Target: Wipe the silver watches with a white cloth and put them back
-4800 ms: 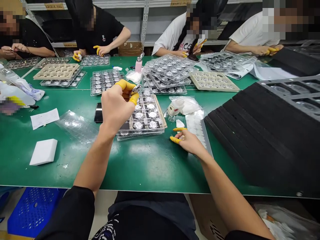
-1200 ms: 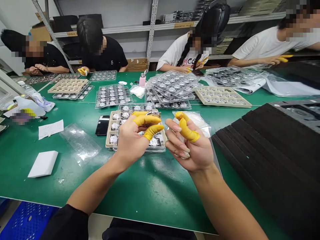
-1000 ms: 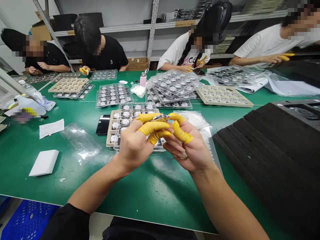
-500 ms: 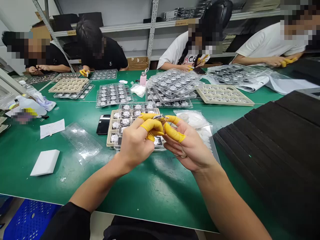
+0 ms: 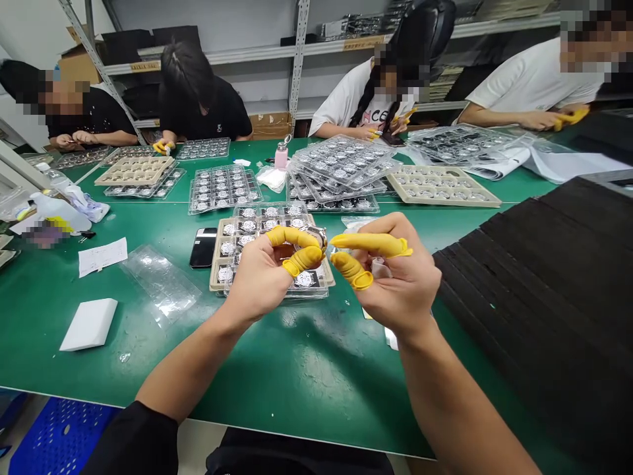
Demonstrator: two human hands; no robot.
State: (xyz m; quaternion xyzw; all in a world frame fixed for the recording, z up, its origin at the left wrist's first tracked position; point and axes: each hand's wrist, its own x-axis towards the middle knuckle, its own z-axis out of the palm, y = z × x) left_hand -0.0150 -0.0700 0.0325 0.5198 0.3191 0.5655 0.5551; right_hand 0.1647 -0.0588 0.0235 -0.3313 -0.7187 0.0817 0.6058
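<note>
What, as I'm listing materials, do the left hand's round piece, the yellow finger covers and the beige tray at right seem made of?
Round piece: probably polished metal, from its silvery glints.
Finger covers: likely latex or similar rubber, satin, wrinkled with rolled edges.
Beige tray: perhaps moulded plastic, matte and opaque with shaped recesses.

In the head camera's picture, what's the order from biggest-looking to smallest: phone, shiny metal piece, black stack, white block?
1. Black stack
2. White block
3. Phone
4. Shiny metal piece, judged only by what shows; the left hand partly hides it.
</note>
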